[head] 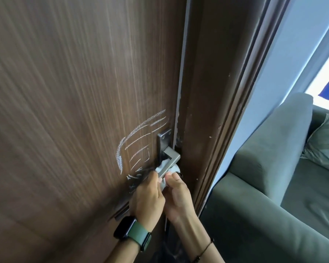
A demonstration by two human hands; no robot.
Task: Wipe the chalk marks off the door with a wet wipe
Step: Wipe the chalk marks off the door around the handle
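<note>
Both hands meet at the door handle [169, 163], each grip pinching the crumpled wet wipe [166, 170]: the left hand [147, 201] on one side, the right hand [179, 196] on the other, probably to spread or refold it. The chalk marks [139, 141] lie just above and left of the grip on the door [65, 111]. No writing can be read.

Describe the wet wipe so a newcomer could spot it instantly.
Start at the brown wood-grain door and go to its steel lever handle near the right edge. The wet wipe is the crumpled white wad bunched around the lever, gripped by both hands, brighter than the streaky chalk marks.
</note>
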